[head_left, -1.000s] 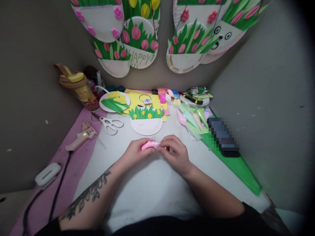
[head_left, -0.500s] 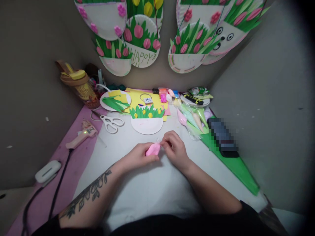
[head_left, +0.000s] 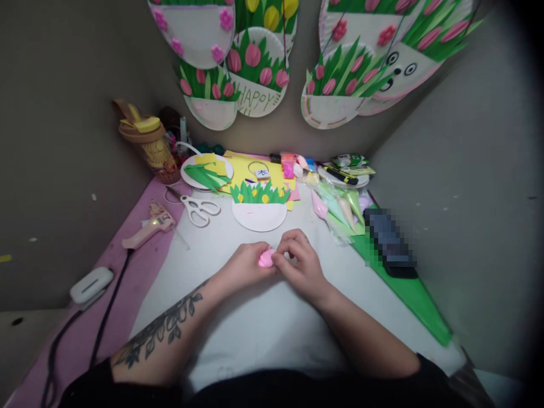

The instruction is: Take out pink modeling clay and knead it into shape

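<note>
Clutter lies along the back of the bench (head_left: 263,323), and I go from left to right. A white box (head_left: 91,284) with a dark cable sits at the far left on the purple mat, then a pink glue gun (head_left: 148,226), and behind it a jar (head_left: 151,144) with a brown lid. White scissors (head_left: 199,208) lie near a plate (head_left: 207,171) with green paper strips, and just beside them is a half plate (head_left: 259,212) with green grass and yellow buds. In the middle, the left hand (head_left: 246,266) is curled around a small pink lump (head_left: 266,258), which is held a little above the bench, between both hands. The right hand (head_left: 300,263) touches the lump from the other side, fingers bent and closed on it in a pinch. The lump looks soft and light, probably a kind of modelling clay, so it should deform under a small pressure and may stick a little to the skin. I think it is best held with the fingertips at its two ends, gently, not squeezed in the palm. To the right lie pastel cones (head_left: 338,207) in a clear bag, a green sheet (head_left: 408,294) and a blurred dark object (head_left: 389,243).
</note>
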A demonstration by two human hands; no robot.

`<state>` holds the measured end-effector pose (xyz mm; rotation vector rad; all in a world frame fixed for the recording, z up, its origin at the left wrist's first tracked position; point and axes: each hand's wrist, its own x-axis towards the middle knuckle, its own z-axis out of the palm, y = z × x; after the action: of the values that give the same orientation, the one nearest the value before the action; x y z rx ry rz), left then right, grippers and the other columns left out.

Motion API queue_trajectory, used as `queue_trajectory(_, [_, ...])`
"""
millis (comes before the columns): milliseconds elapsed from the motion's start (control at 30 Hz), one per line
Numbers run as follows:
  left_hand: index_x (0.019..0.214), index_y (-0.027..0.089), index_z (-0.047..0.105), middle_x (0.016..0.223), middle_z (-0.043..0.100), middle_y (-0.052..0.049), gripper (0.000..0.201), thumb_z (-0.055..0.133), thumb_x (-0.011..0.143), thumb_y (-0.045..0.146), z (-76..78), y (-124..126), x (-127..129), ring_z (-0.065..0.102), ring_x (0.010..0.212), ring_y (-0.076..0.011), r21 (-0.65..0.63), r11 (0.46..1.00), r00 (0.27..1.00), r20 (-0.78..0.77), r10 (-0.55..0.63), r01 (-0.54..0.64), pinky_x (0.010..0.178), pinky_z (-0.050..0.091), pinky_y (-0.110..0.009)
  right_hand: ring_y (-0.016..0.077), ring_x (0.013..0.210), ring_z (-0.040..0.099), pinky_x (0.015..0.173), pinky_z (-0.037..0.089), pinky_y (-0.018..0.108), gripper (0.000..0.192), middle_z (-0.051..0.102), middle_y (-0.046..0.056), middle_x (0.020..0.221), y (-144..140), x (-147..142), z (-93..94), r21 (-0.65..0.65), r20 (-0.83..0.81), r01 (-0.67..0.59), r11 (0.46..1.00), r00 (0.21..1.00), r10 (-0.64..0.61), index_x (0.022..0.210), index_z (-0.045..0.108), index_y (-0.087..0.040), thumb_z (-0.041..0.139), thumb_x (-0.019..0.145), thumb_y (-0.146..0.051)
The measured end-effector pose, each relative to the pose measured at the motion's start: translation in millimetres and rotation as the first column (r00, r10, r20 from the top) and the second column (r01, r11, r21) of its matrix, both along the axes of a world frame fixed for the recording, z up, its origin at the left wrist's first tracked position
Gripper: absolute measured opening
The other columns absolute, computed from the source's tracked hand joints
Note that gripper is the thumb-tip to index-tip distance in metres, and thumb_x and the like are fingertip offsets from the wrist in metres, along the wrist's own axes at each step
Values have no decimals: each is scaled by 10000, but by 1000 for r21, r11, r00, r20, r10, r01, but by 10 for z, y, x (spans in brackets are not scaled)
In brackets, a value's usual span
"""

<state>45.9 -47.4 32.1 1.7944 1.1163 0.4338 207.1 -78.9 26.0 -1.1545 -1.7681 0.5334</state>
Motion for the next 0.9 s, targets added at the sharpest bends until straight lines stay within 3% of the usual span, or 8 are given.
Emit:
queue_trajectory(133, [680, 159, 545, 620, 557, 30, 398, 596, 735, 550, -30, -11, -2, 495, 608, -120, 9, 997, 997, 24, 76, -76, 514, 310, -215, 169, 834, 499, 734, 424, 325, 117, 466, 30, 854, 14, -29, -20, 0, -34, 91, 996, 995, -91, 740, 513, -198, 543, 852, -191])
queue_trajectory(267, [731, 167, 536, 657, 574, 24, 386, 582, 762, 549, -14, -7, -31, 505, 612, -127, 67, 997, 999, -3, 39, -39, 522, 324, -221, 172, 836, 496, 723, 424, 322, 108, 460, 33, 854, 49, 4, -65, 16, -42, 81, 997, 996, -80, 749, 544, -197, 554, 855, -213])
queue_trajectory(433, [913, 172, 572, 878, 637, -55, 189, 501, 869, 342, 9, -23, -23, 560, 813, -199, 411, 911, 982, -184, 40, 40, 709, 389, -295, 177, 859, 503, 723, 432, 321, 37, 474, 42, 902, 64, 30, -66, -27, -35, 34, 999, 999, -35, 833, 605, -209, 585, 842, -238])
queue_trajectory(500, [972, 173, 574, 935, 644, -72, 185, 487, 872, 302, 13, -30, -18, 564, 868, -218, 473, 879, 974, -221, 52, 60, 758, 386, -319, 175, 856, 505, 729, 432, 321, 24, 473, 37, 892, 48, 23, -42, -34, -26, 35, 999, 999, -36, 831, 604, -211, 587, 840, -224])
queue_trajectory(633, [859, 190, 581, 767, 638, -11, 252, 531, 830, 435, 27, -21, -37, 569, 698, -170, 252, 966, 983, -181, -6, 52, 608, 376, -258, 167, 839, 506, 725, 433, 318, 76, 468, 36, 885, 8, 13, -14, 0, -3, -74, 997, 997, 74, 805, 573, -210, 533, 866, -191])
queue_trajectory(700, [756, 194, 574, 662, 605, 13, 320, 534, 807, 507, 39, -17, -46, 548, 625, -152, 165, 986, 983, -184, -8, 39, 538, 338, -239, 173, 851, 500, 737, 431, 327, 80, 462, 38, 882, 8, 20, -29, 31, 20, -42, 999, 999, 41, 805, 553, -208, 517, 873, -187])
queue_trajectory(800, [689, 191, 557, 625, 594, 19, 308, 532, 813, 472, 57, -32, -41, 543, 604, -140, 198, 980, 980, -200, 15, 25, 525, 315, -234, 185, 873, 490, 750, 424, 337, 86, 452, 38, 864, 41, 42, -64, 65, 25, 71, 995, 997, -72, 799, 532, -204, 505, 881, -201])
queue_trajectory(900, [732, 194, 570, 683, 633, -4, 265, 514, 830, 434, 68, -68, -25, 571, 633, -158, 293, 955, 953, -297, 54, 37, 541, 314, -249, 180, 863, 493, 760, 421, 338, 98, 451, 34, 862, 75, 56, -70, 32, 16, 54, 998, 998, -54, 783, 537, -202, 516, 877, -216])
